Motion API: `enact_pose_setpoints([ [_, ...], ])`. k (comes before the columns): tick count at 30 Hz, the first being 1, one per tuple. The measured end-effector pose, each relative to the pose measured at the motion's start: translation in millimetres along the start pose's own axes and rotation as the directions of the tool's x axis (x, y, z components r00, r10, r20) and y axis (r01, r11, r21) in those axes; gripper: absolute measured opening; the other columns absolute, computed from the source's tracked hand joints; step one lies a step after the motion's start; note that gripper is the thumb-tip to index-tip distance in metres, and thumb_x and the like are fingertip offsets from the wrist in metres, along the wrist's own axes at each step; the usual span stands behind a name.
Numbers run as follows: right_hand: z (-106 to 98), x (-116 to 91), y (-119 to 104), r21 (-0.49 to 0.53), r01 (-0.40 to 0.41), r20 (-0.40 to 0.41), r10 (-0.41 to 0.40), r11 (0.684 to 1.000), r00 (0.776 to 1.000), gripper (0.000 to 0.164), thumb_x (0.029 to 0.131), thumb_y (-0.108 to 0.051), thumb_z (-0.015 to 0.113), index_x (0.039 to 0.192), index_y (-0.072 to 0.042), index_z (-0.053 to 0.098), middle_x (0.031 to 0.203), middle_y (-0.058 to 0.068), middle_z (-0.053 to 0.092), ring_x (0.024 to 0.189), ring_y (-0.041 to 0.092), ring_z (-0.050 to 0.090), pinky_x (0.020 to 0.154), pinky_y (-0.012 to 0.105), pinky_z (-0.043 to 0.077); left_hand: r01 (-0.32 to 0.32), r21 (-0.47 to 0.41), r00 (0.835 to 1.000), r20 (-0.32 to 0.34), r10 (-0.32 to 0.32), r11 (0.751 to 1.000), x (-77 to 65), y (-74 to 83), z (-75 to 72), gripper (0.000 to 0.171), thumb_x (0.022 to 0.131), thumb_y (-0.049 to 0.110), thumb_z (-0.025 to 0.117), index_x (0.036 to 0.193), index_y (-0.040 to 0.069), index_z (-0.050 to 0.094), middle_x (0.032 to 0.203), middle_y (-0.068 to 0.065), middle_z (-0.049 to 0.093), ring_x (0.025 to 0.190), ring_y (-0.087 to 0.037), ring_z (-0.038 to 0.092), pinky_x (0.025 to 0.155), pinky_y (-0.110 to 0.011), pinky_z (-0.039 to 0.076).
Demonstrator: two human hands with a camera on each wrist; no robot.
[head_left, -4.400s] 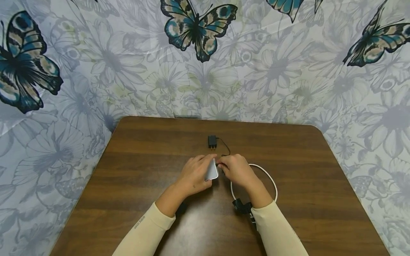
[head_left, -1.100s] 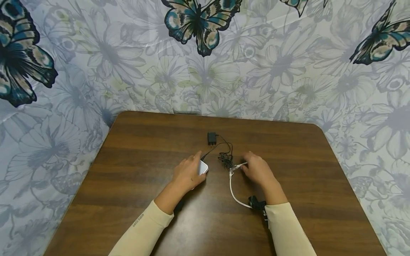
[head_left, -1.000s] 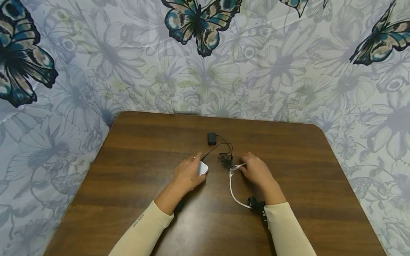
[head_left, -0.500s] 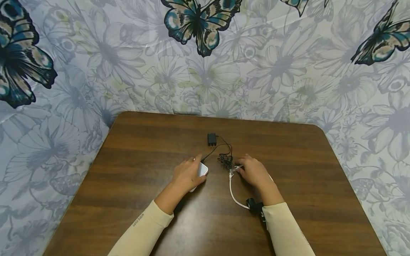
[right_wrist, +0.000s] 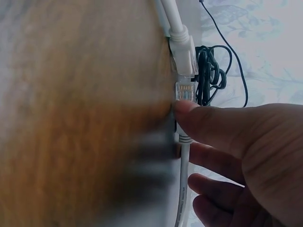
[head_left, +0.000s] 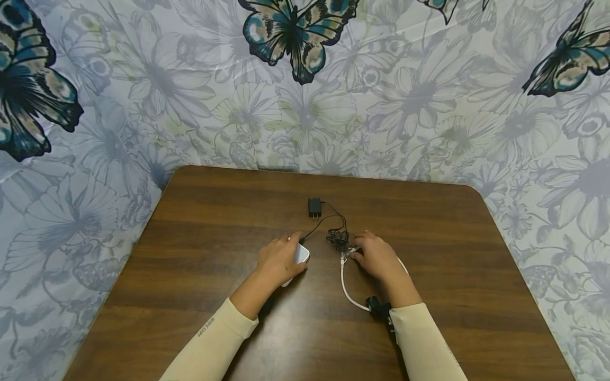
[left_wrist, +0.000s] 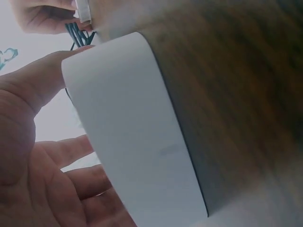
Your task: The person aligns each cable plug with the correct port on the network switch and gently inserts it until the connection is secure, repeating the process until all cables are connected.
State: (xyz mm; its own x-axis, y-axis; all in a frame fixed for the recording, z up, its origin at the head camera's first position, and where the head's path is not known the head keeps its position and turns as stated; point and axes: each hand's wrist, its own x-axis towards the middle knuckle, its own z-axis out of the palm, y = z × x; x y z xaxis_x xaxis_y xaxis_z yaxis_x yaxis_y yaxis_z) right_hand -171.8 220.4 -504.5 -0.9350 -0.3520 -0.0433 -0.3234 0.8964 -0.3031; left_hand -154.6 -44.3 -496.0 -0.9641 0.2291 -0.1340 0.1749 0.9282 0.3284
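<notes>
My left hand grips a flat white box-shaped device with rounded corners, thumb on the near side. In the left wrist view the smooth white face of the device fills the middle. A thin black cord runs to its far end; the port itself is hidden. My right hand pinches one end of a white Ethernet cable. Seen from the right wrist, a clear plug with metal contacts sticks out past the thumb, and the cable's other plug lies close by.
A black power adapter with two prongs lies toward the back of the brown table. Its cord is bundled in a coil between the hands. Something black sits by the right cuff. A butterfly-patterned cloth hangs behind.
Earlier both hands met at the device, the right one at the black cord. Since then the right hand has moved right to the Ethernet cable, then slightly left with its plug. The left hand keeps hold.
</notes>
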Motion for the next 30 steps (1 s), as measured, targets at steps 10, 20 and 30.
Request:
enact_pose_setpoints([
  [10,0,-3,1,-0.005,0.017,-0.048,-0.017,1.000,0.999,0.030,0.087,-0.020,0.078,0.114,-0.007,0.073,0.130,0.016,0.064,0.130,0.044,0.051,0.101,0.057,0.044,-0.006,0.018,1.000,0.001,0.006,1.000,-1.0,-2.6,0.2,0.085,0.078,0.053,0.080,0.148,0.021,0.044,0.135,-0.010,0.060,0.110,-0.033,0.061,0.077,-0.051,0.052],
  [20,1,-6,0,-0.010,0.051,-0.185,-0.052,0.999,0.981,0.015,0.087,-0.011,0.076,0.088,-0.006,0.062,0.096,0.010,0.064,0.113,0.037,0.061,0.095,0.050,0.050,0.010,0.015,1.000,0.027,-0.010,1.000,-5.2,-3.4,0.5,0.083,0.081,0.057,0.075,0.150,0.023,0.043,0.140,-0.008,0.056,0.116,-0.033,0.058,0.080,-0.052,0.051],
  [30,-6,-13,4,0.016,-0.036,-0.137,0.037,0.999,0.990,0.018,0.095,-0.017,0.068,0.100,-0.003,0.057,0.082,0.008,0.065,0.077,0.031,0.065,0.086,0.055,0.051,0.002,0.009,0.999,0.033,-0.002,1.000,-5.5,-6.0,0.0,0.081,0.082,0.057,0.075,0.148,0.022,0.045,0.141,-0.008,0.056,0.116,-0.032,0.058,0.079,-0.052,0.051],
])
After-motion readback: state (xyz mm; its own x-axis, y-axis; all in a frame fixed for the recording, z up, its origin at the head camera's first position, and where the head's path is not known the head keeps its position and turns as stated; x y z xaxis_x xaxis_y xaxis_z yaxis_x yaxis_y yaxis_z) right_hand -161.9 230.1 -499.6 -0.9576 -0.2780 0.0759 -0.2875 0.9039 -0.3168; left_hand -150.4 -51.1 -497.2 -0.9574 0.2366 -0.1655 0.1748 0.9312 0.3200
